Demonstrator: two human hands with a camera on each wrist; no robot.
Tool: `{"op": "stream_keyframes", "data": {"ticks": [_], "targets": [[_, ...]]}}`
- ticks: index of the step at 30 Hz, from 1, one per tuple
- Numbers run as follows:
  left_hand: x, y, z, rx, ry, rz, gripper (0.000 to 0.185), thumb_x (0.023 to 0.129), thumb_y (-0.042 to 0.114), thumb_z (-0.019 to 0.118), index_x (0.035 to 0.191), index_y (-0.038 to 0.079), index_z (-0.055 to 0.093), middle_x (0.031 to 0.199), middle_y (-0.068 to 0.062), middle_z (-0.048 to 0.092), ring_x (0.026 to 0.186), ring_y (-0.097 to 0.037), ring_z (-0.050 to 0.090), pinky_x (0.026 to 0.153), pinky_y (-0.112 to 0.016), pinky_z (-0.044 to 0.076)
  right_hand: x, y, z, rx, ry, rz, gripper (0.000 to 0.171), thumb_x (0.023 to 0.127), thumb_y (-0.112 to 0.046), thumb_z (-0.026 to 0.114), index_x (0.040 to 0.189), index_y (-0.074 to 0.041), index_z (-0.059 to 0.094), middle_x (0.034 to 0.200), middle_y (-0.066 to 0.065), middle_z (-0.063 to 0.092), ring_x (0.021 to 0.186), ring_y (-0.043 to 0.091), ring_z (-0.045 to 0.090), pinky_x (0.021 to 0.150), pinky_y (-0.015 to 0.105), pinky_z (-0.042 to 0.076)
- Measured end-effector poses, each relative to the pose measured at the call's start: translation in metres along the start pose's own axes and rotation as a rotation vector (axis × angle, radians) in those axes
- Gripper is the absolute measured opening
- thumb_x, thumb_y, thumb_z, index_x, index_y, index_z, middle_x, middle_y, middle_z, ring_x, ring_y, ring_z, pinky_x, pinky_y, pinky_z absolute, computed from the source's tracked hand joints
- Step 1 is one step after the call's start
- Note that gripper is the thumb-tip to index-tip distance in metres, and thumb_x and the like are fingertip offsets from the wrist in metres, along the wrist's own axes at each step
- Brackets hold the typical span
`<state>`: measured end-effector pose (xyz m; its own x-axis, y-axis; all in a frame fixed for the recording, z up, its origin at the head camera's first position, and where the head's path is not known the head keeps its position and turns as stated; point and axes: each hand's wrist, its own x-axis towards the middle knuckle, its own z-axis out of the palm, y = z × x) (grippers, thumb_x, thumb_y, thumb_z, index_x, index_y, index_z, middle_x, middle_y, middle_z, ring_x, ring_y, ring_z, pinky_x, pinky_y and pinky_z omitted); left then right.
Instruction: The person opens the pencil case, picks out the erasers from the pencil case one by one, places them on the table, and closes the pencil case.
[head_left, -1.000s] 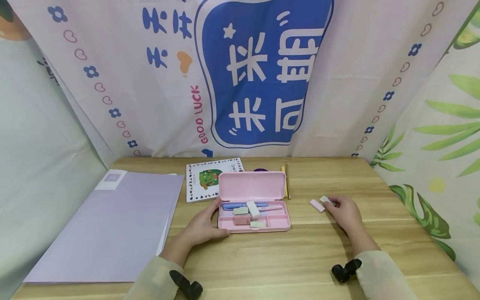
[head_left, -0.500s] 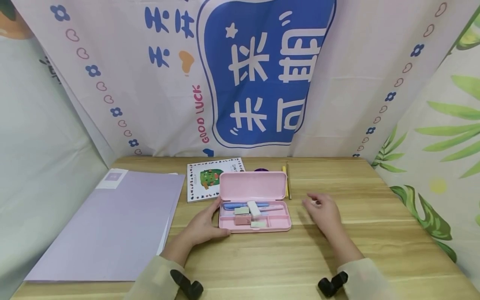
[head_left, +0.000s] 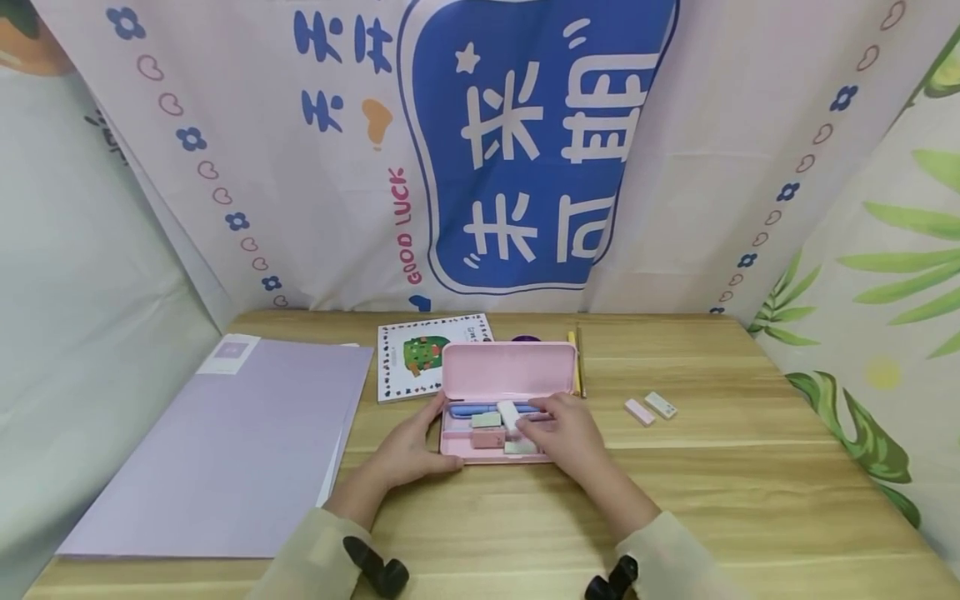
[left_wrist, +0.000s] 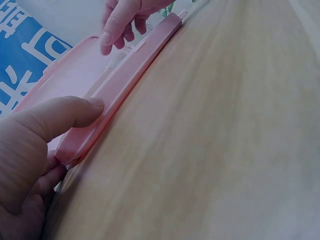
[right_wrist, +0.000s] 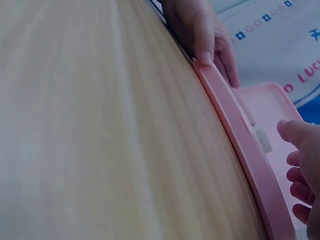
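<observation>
An open pink pencil case (head_left: 510,371) lies on the table with its lid raised. My left hand (head_left: 405,446) grips its left end, the thumb (left_wrist: 82,111) pressing the front wall. Over the right part of the case is my right hand (head_left: 573,437), its thumb and fingertips close to a white eraser (head_left: 508,417). In the right wrist view that thumb (right_wrist: 292,131) looks apart from the things in the case. Also inside are a grey-green eraser (head_left: 486,420), a pink eraser (head_left: 488,438), a pale eraser (head_left: 520,448) and a blue pen (head_left: 468,411).
Two loose erasers, one pink (head_left: 640,412) and one whitish (head_left: 661,405), lie right of the case. A picture booklet (head_left: 401,358), a purple round thing (head_left: 527,338) and pencils (head_left: 582,367) are behind it. A large lilac folder (head_left: 225,450) covers the table's left.
My right hand has left the whitish eraser beside the pink one on the table and moved left, over the pencil case. My left hand has stayed on the case.
</observation>
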<state>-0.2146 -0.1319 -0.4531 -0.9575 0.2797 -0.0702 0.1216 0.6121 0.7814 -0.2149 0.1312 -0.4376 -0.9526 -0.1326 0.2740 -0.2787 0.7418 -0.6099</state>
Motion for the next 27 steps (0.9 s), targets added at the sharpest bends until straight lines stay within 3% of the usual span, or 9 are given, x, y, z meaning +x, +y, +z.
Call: {"op": "stream_keyframes", "data": {"ticks": [8, 18, 27], "targets": [[0.0, 0.003, -0.001, -0.002, 0.002, 0.015, 0.116, 0.068, 0.044, 0.086, 0.158, 0.017, 0.019, 0.161, -0.009, 0.029, 0.147, -0.035, 0.029, 0.119, -0.054, 0.028, 0.002, -0.009, 0.012, -0.092, -0.014, -0.058, 0.038, 0.077, -0.036, 0.081, 0.104, -0.011, 0.076, 0.087, 0.002, 0.069, 0.089, 0.022, 0.059, 0.081, 0.038, 0.047], [-0.001, 0.003, -0.001, -0.006, 0.0, -0.008, 0.116, 0.068, 0.044, 0.087, 0.158, 0.018, 0.019, 0.161, -0.009, 0.029, 0.147, -0.036, 0.028, 0.119, -0.055, 0.027, 0.002, -0.011, 0.015, -0.018, -0.06, 0.027, 0.029, 0.08, -0.024, 0.077, 0.104, -0.008, 0.077, 0.086, 0.001, 0.068, 0.082, 0.012, 0.055, 0.072, 0.028, 0.048], [-0.001, 0.003, 0.0, -0.005, 0.004, -0.005, 0.116, 0.068, 0.043, 0.086, 0.158, 0.018, 0.019, 0.161, -0.01, 0.029, 0.148, -0.036, 0.028, 0.119, -0.055, 0.027, 0.0, -0.002, -0.01, -0.013, 0.028, 0.043, 0.032, 0.083, -0.019, 0.073, 0.11, -0.004, 0.073, 0.099, 0.01, 0.069, 0.093, 0.024, 0.063, 0.085, 0.041, 0.055]]}}
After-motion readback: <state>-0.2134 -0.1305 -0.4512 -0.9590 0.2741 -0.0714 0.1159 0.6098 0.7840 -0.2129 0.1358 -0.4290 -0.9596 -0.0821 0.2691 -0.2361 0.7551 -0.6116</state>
